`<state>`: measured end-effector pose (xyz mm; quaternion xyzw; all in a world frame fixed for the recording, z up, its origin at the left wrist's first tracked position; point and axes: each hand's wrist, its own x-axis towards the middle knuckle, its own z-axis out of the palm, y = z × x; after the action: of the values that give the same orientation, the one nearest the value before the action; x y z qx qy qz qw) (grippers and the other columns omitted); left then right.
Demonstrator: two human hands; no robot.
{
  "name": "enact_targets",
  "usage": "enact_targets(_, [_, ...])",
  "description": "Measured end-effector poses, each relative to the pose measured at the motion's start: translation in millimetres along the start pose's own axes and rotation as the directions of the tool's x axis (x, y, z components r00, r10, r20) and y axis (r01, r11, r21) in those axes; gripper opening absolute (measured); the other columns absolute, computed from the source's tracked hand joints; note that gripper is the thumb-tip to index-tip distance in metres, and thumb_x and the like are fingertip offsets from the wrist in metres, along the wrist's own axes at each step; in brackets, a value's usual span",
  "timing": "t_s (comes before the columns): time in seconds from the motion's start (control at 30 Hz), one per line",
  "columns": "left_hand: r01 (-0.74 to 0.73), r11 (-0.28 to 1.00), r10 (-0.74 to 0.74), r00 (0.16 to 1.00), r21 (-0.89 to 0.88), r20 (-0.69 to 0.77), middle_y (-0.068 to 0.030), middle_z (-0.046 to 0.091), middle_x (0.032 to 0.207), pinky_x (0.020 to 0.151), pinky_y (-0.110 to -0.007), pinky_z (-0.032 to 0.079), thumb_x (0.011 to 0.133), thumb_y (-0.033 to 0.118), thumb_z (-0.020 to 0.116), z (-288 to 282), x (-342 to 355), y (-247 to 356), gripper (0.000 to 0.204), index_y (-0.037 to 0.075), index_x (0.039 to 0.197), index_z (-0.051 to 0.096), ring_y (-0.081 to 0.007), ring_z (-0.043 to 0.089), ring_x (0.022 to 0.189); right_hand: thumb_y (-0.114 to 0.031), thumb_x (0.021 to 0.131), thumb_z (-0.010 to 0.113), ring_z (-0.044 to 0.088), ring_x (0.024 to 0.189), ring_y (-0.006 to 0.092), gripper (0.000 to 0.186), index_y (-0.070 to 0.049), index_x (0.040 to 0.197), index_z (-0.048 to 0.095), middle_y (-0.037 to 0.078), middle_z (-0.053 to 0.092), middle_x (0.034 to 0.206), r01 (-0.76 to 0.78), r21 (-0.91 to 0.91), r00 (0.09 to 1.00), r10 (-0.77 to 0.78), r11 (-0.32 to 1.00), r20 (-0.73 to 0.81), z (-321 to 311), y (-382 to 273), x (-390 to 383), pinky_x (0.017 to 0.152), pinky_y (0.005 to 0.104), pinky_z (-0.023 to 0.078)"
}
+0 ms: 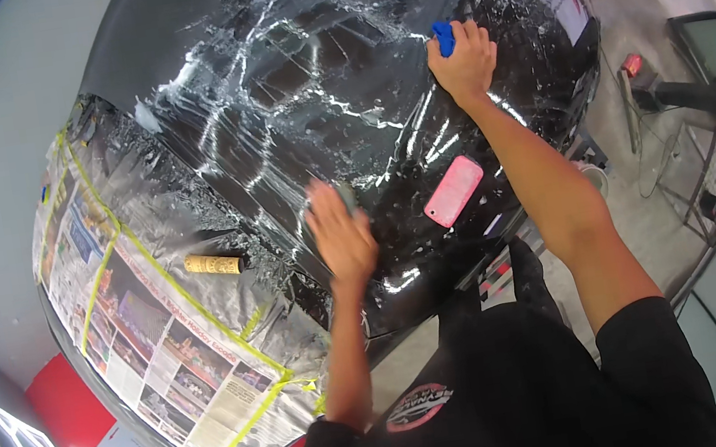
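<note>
A dark car hood (410,262) lies before me, wet and streaked with whitish slurry. My left hand (343,235), smeared by motion, is pressed flat on its near part. A small grey-green piece (346,194) shows at the edge of its fingers; most of it is hidden under the hand. Farther off to the right, my right hand (465,61) is closed on a crumpled blue cloth (443,39), resting on the hood. Between my arms, a pink rectangular block (453,192) with a small hole near one end sits on the hood.
Newspaper (148,338) and silvery sheeting held by yellow tape (196,317) cover the area to the left. A tan patterned cylinder (214,264) lies on it. At right are a bucket (594,177), a dark stand arm (710,99) and a wire-like frame (708,180).
</note>
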<state>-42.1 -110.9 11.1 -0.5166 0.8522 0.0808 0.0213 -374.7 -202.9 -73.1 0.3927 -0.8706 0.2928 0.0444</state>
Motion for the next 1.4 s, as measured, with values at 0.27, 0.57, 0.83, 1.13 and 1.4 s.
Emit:
enact_targets(0.27, [0.030,0.999,-0.026,0.996,0.043,-0.081,-0.0278,0.018,0.166,0.125,-0.056,0.014,0.102,0.030,0.048,2,34,-1,0.071,-0.007,0.157,0.022,-0.0426,0.016,0.155,-0.040,0.080,0.070,0.058,0.104,0.0287,0.040,-0.009,0.105,0.071,0.007,0.064,0.106,0.002,0.035,1.000,-0.001,0.999,-0.028,3,-13,-2,0.087,0.0437,0.043])
enact_targets(0.57, [0.033,0.998,-0.020,0.979,0.060,-0.204,-0.0233,0.020,0.167,0.124,-0.055,0.015,0.106,0.032,0.039,-19,103,-32,0.067,-0.006,0.158,0.021,-0.0387,0.016,0.156,-0.041,0.080,0.070,0.058,0.103,0.0293,0.040,-0.010,0.105,0.071,0.008,0.063,0.107,0.020,0.092,1.000,-0.019,0.996,-0.019,-4,-35,3,0.088,0.0442,0.043])
enact_targets(0.83, [-0.042,0.999,0.044,0.996,-0.031,0.073,-0.0259,0.017,0.167,0.125,-0.057,0.011,0.101,0.034,0.046,15,-25,15,0.074,-0.006,0.159,0.020,-0.0418,0.014,0.156,-0.041,0.080,0.071,0.057,0.104,0.0291,0.041,-0.010,0.107,0.070,0.009,0.062,0.106,-0.011,0.048,1.000,0.012,0.999,-0.022,1,-10,-2,0.087,0.0441,0.042])
enact_targets(1.13, [0.120,0.993,-0.114,0.966,0.013,-0.233,-0.0240,0.019,0.167,0.125,-0.054,0.014,0.108,0.035,0.037,-19,139,-60,0.066,-0.006,0.158,0.021,-0.0388,0.016,0.156,-0.041,0.079,0.071,0.057,0.103,0.0288,0.042,-0.009,0.107,0.070,0.009,0.062,0.105,-0.002,0.126,0.999,-0.005,0.992,0.054,-6,-37,-1,0.086,0.0442,0.042])
enact_targets(1.4, [-0.118,0.991,0.113,0.990,0.061,0.085,-0.0227,0.017,0.168,0.125,-0.056,0.012,0.102,0.037,0.046,0,30,-3,0.076,-0.003,0.160,0.017,-0.0387,0.013,0.157,-0.043,0.080,0.071,0.056,0.105,0.0281,0.043,-0.010,0.109,0.070,0.007,0.061,0.109,-0.048,0.028,0.995,0.045,0.998,0.087,-7,-7,-2,0.088,0.0438,0.042])
